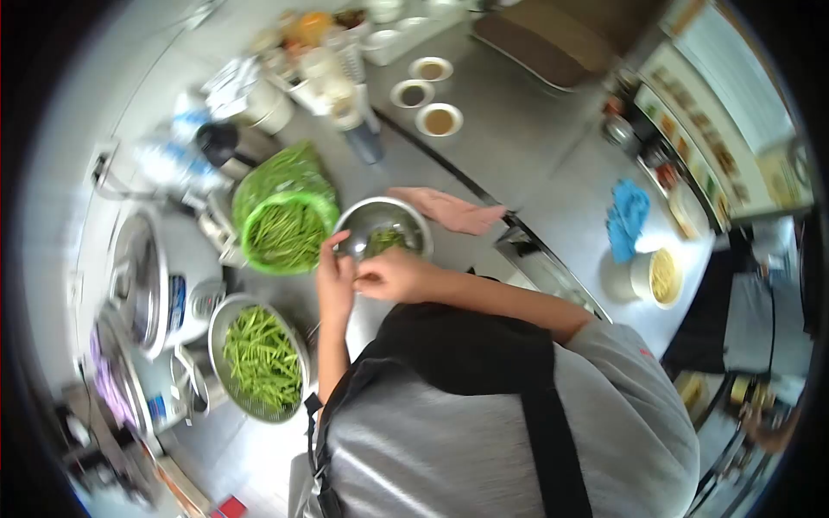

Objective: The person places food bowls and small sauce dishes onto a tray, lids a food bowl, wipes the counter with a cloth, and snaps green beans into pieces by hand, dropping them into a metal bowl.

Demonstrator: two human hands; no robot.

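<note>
Both hands meet at the near left rim of a steel bowl (356,217) that has some green pieces (385,240) at its bottom. My left hand (335,274) is raised with its fingers closed, and my right hand (395,275) is pinched against it; whatever lies between their fingertips is too small to make out. Left of the bowl, a green bag-lined container (287,233) is full of long green beans. Nearer to me on the left, a steel colander (216,350) holds cut green bean pieces (262,358).
A pink cloth (449,211) lies beyond the bowl. Three small bowls of sauce (439,120) stand farther back. On the right are a blue cloth (628,218) and a white tub (641,276) of pale strips. A rice cooker (186,285) stands at the left.
</note>
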